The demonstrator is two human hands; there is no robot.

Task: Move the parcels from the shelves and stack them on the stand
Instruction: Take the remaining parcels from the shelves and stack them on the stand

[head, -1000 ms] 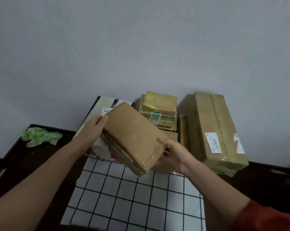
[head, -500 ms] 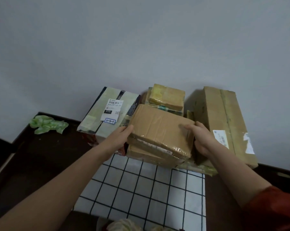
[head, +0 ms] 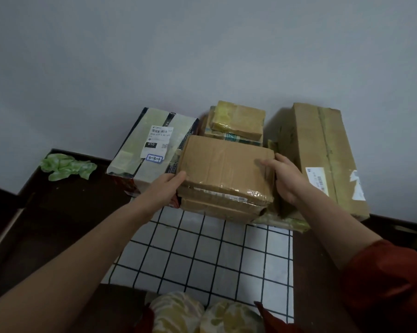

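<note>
My left fingers (head: pixel 178 177) are lying straight and close together, pressing flat against the near left corner of the brown parcel (head: pixel 224 164). My right thumb (head: pixel 266 162) is reaching over its top edge while the other fingers are wrapping down its right side, where I cannot see them fully. So my left hand (head: pixel 163 189) is acting as a flat stop and my right hand (head: pixel 287 181) is doing the gripping.

The parcel is sitting on top of a lower parcel (head: pixel 217 211) at the back of the checked stand (head: pixel 202 258). It is wedged between the labelled parcel (head: pixel 149 145) on the left and the tall carton (head: pixel 322 150) on the right, with the small taped parcel (head: pixel 238 118) on a stack just behind it.

I am judging this as the squaring-up before letting go. To do it well, I am aiming to push evenly from both sides so that the front edges of the two parcels are lining up, as the upper one is looking slightly overhung toward me. I am minding the glossy tape, which is likely slippery, and avoiding nudging the carton, which is leaning beside my right wrist. I am planning to ease both hands off sideways rather than upward, so nothing is dragging with them.
</note>
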